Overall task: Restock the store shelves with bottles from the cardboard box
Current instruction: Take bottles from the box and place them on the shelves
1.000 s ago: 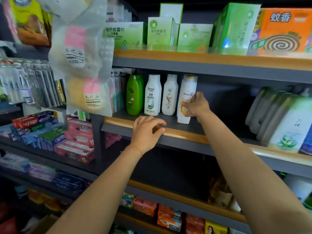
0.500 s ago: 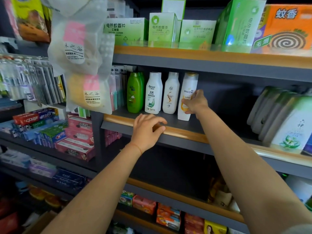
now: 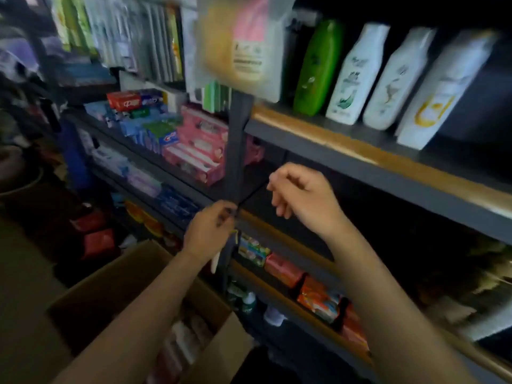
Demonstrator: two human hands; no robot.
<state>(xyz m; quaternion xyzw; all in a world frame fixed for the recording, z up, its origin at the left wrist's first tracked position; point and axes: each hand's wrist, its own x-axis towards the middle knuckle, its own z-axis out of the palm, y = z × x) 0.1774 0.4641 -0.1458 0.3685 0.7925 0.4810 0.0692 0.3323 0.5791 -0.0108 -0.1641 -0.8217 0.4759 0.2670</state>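
Note:
On the upper right shelf (image 3: 318,135) stand a green bottle (image 3: 315,67) and three white bottles; the rightmost is the white bottle with gold print (image 3: 440,92). An open cardboard box (image 3: 110,284) sits on the floor at lower left, with bottles (image 3: 185,342) blurred inside. My left hand (image 3: 207,231) hangs above the box, in front of the dark shelf post, fingers loosely curled and holding nothing. My right hand (image 3: 302,198) is in the air below the bottle shelf, fingers loosely curled, holding nothing. The frame is motion-blurred.
A dark shelf post (image 3: 235,162) stands between the hands. Toothpaste boxes (image 3: 194,145) fill the left shelves and a hanging plastic pack (image 3: 243,45) is above. Soap packs (image 3: 318,297) line the low shelf. Bare floor (image 3: 25,314) lies left of the box.
My right hand let go of the white bottle and dropped below the shelf. My left hand left the shelf edge and moved down. My view swung down and left, showing the box.

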